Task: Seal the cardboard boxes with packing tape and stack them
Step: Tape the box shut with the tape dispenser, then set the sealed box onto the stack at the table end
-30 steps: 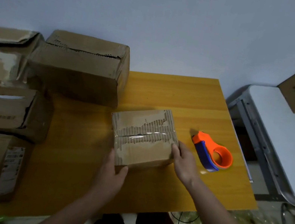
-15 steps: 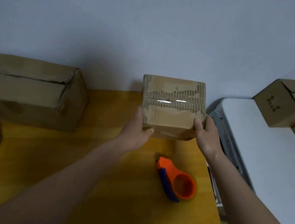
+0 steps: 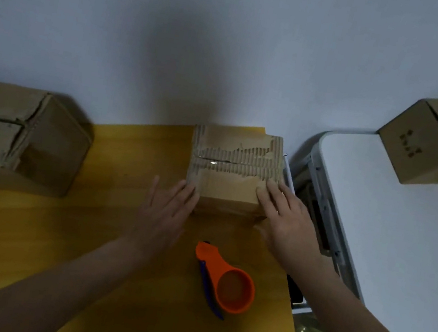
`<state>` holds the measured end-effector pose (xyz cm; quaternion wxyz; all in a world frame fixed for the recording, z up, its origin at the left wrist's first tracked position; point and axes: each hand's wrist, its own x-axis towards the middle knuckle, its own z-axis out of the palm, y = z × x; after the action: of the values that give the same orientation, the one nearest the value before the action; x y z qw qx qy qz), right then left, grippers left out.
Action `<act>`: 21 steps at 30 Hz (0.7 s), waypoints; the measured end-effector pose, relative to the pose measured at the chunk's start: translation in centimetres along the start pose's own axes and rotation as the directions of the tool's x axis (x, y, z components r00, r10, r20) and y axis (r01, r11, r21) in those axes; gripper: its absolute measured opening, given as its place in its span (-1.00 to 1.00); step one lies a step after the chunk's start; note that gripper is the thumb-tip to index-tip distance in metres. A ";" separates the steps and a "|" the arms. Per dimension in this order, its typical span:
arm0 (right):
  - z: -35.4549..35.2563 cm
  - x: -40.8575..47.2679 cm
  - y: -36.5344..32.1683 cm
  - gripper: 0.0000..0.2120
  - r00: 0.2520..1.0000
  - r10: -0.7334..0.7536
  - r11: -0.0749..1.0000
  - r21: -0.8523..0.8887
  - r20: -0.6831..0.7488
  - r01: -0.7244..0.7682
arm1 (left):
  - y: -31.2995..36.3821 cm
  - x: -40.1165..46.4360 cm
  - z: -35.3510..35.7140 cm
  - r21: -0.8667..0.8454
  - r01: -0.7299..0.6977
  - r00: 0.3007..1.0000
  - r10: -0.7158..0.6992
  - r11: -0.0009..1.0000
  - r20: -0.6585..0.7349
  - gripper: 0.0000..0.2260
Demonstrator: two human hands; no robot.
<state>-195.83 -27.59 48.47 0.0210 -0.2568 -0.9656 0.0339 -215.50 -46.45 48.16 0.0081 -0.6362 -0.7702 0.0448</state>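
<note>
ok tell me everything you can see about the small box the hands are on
The small cardboard box sits at the far right corner of the yellow wooden table, near the wall. Its top paper layer is torn, baring corrugated ridges, and clear tape shines along the closed centre seam. The left hand lies flat against its left side; the right hand rests fingers on its top right edge.

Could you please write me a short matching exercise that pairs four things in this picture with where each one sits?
Things:
1. small taped box
2. tape dispenser
3. large box
4. printed box

Places:
A. on the white table at the right
B. at the far right corner of the yellow table, between the two hands
C. at the left of the yellow table
D. on the yellow table, nearer the person than the hands

Pairs: 1-B, 2-D, 3-C, 4-A
</note>
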 end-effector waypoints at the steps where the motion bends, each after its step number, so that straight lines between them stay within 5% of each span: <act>1: 0.4 0.4 0.3 -0.39 0.999 -0.010 1.000 -0.003 -0.036 0.010 | 0.2 0.2 0.4 0.017 -0.005 0.999 0.004 1.000 0.049 -0.25; 4: 0.5 3.3 2.0 -0.52 0.989 -0.022 1.000 -0.002 -0.146 0.022 | 0.9 2.3 1.2 0.055 0.077 0.990 -0.083 0.995 0.111 -0.19; 13: -1.9 11.7 3.8 -0.58 0.995 0.101 0.995 -0.001 -0.001 -0.101 | -0.2 10.6 -1.1 0.077 0.236 0.919 -0.249 0.969 0.305 -0.32; 21: -2.3 11.6 1.8 -0.60 0.993 0.112 0.991 -0.068 -0.043 -0.115 | -1.4 8.4 -3.1 -0.199 0.304 0.913 -0.226 0.931 0.340 -0.30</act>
<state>-204.87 -20.18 50.87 0.0288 -0.3127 -0.9494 -0.0042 -218.27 -38.33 50.96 -0.1869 -0.5058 -0.8409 0.0464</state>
